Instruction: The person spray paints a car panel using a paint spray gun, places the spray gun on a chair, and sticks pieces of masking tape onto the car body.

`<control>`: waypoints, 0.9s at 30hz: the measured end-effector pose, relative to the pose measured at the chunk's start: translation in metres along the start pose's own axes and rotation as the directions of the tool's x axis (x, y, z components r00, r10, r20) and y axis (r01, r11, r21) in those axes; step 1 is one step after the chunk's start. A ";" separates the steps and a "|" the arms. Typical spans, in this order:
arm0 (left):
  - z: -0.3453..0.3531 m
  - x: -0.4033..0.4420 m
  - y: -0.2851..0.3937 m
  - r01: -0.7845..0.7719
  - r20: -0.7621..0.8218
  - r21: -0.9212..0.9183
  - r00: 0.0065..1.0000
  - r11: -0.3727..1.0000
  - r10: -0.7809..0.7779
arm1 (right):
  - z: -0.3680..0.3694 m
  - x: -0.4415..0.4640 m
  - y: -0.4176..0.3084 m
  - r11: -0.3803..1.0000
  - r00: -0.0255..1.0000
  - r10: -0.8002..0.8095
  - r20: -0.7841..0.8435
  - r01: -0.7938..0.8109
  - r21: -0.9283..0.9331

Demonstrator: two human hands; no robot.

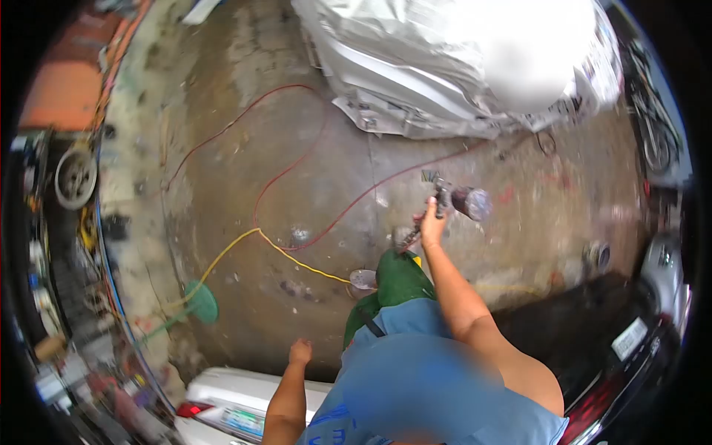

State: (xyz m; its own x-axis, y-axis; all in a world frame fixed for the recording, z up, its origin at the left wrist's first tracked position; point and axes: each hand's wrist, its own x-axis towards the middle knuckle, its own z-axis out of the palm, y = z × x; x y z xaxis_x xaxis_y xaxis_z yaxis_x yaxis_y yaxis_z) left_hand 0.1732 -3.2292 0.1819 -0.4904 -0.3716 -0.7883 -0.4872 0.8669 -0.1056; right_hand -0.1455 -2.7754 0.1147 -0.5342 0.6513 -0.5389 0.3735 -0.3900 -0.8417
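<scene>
One spray gun (443, 194): sat out in front of the person, right of the scene's middle, short of the silver sheeting (400, 78) draped over a large bulk at the far side.
Right hand (432, 222): had its fingers wrapped around the gun's grip, arm reaching forward; the trigger was too blurred to read.
Cup (472, 204): stood out on the gun's right side, its surface smeared. Whether it was level could not be told from above; a steady wrist looked the best guard against spills.
Left hand (300, 351): hung at near left, well apart from the gun, nothing visible in it. How far its fingers curled could not be told. It seemed free to guide slack.
Red hose (414, 168): looped over the floor (237, 185) from the left and ran to the far right, passing between gun and sheeting. Careful footing looked wise, with any loop led around the legs.
Yellow hose (315, 270): ran from the left towards the green trousers (404, 282), a likely snag underfoot.
Two cars: a white car (222, 386) stood near left, a dark car (575, 315) near right. Good handling appeared to mean keeping elbow and cup clear of both.
</scene>
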 end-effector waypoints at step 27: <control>-0.073 0.275 0.196 -0.700 0.257 0.383 0.707 0.602 0.659 | 0.114 0.170 0.062 0.939 0.893 -0.337 -0.298 0.343 -0.032</control>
State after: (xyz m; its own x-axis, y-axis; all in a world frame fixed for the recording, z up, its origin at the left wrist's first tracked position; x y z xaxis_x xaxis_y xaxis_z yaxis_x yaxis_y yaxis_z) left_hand -0.1099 -3.1854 -0.0113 -0.4816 0.3936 -0.7830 0.3267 0.9097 0.2564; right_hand -0.2994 -2.7632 -0.0329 -0.3768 0.9071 -0.1877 0.1915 -0.1220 -0.9739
